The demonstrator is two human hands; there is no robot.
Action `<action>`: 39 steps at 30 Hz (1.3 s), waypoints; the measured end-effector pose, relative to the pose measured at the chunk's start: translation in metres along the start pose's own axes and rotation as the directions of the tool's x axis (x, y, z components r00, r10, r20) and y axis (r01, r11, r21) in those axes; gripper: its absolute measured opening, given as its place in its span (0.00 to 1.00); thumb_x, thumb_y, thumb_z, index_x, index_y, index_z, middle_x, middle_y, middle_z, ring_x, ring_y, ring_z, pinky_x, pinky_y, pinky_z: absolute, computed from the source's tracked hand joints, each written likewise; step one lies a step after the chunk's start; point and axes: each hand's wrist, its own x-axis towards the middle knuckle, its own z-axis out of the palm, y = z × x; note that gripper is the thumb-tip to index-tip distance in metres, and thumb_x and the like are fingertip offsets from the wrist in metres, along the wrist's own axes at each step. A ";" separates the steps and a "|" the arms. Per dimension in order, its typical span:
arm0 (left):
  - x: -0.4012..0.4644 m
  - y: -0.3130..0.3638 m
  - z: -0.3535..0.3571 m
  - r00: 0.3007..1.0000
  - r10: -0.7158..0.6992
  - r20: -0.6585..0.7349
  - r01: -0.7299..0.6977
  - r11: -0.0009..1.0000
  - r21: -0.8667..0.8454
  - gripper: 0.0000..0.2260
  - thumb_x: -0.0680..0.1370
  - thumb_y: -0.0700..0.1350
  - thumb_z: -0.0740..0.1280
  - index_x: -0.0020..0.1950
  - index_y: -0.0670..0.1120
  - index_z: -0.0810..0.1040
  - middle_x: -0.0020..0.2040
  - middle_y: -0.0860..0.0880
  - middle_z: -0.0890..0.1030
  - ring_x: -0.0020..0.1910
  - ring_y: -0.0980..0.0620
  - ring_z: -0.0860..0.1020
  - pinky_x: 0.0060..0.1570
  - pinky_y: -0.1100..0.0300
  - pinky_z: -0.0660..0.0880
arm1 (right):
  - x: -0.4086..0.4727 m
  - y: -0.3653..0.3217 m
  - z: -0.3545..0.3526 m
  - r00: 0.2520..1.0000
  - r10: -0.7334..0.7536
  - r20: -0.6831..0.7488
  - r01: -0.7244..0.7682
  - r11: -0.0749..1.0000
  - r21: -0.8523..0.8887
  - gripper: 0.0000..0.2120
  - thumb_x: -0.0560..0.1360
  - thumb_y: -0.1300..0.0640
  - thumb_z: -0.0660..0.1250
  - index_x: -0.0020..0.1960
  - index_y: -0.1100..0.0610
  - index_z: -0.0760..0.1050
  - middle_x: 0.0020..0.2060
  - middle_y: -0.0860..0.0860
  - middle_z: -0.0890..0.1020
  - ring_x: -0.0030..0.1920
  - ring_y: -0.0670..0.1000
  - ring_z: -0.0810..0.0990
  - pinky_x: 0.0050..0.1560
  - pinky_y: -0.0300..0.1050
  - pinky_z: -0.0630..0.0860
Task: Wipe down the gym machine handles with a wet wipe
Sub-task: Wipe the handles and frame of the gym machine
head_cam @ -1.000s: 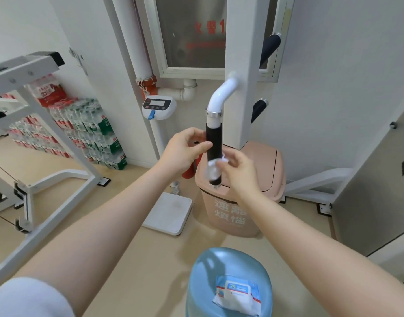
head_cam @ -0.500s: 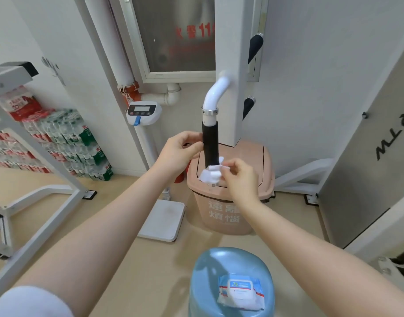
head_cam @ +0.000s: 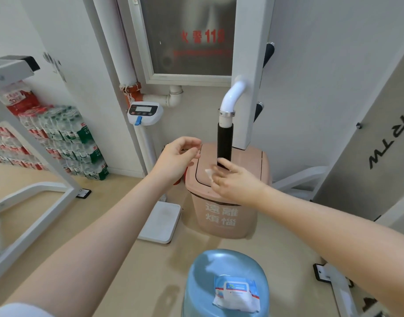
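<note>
A black foam handle (head_cam: 224, 143) hangs down from a curved white tube on the white machine post (head_cam: 253, 72). My right hand (head_cam: 233, 181) is at the handle's lower end and holds a crumpled white wet wipe (head_cam: 209, 173), which peeks out to the left of my fingers. My left hand (head_cam: 177, 160) hovers to the left of the handle, apart from it, fingers loosely curled and holding nothing. Two more black handles (head_cam: 268, 52) stick out behind the post.
A pink lidded bin (head_cam: 223, 216) stands right under the handle. A blue water jug (head_cam: 205, 282) near me carries a wet-wipe pack (head_cam: 236, 296). A white scale (head_cam: 161, 221) with its display (head_cam: 144, 112) stands left of the bin. White machine frames (head_cam: 31, 179) and stacked bottle packs (head_cam: 65, 136) fill the left.
My left hand let go of the handle and drew back to the left. My right hand slid the wipe down to the handle's bottom end.
</note>
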 end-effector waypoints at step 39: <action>0.003 0.017 0.065 0.933 0.061 -0.355 -0.014 0.991 0.134 0.11 0.77 0.40 0.64 0.55 0.54 0.76 0.49 0.58 0.80 0.43 0.65 0.78 0.44 0.71 0.72 | 0.018 0.049 0.046 0.795 0.072 0.602 -0.271 -0.846 0.458 0.12 0.80 0.56 0.56 0.57 0.56 0.76 0.52 0.57 0.81 0.56 0.57 0.79 0.60 0.53 0.72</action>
